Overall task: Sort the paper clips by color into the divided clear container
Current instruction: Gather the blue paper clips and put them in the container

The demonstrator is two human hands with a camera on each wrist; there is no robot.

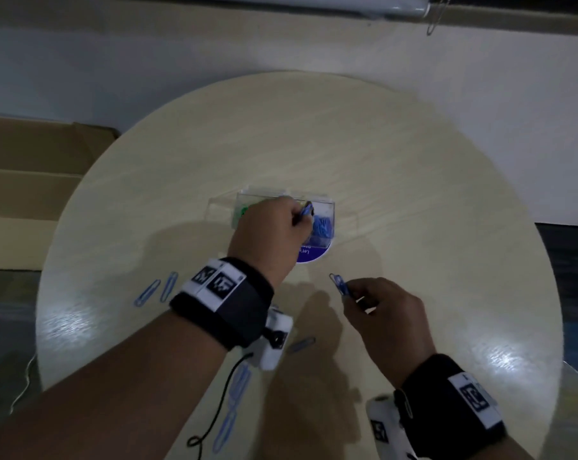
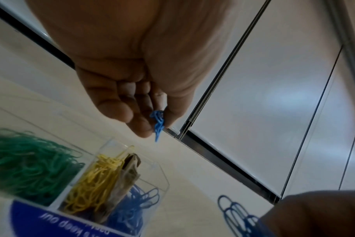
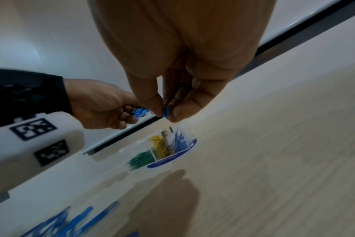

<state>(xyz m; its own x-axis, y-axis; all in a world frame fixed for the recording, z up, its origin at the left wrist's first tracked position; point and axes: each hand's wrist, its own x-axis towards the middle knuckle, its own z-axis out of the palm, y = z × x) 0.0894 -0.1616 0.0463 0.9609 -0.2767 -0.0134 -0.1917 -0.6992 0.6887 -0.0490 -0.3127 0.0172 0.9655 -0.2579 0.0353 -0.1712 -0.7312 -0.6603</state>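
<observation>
The divided clear container (image 1: 327, 202) stands mid-table, with green (image 2: 26, 162), yellow (image 2: 97, 178) and blue clips (image 2: 132, 206) in separate sections. My left hand (image 1: 271, 234) hovers over it, pinching a few blue clips (image 1: 306, 211) (image 2: 158, 123) above the blue section. Nearer me and to the right of the box, my right hand (image 1: 380, 310) pinches another small bunch of blue clips (image 1: 340, 283) (image 3: 166, 111) just above the table. Loose blue clips (image 1: 154, 288) lie at the left, and more (image 1: 229, 413) lie under my left forearm.
The round pale wooden table (image 1: 414, 194) stands against a white wall. A cardboard box (image 1: 32, 180) sits beyond the table's left edge. A black cable (image 1: 221, 400) trails from my left wrist camera across the near table. One blue clip (image 1: 302, 344) lies between my wrists.
</observation>
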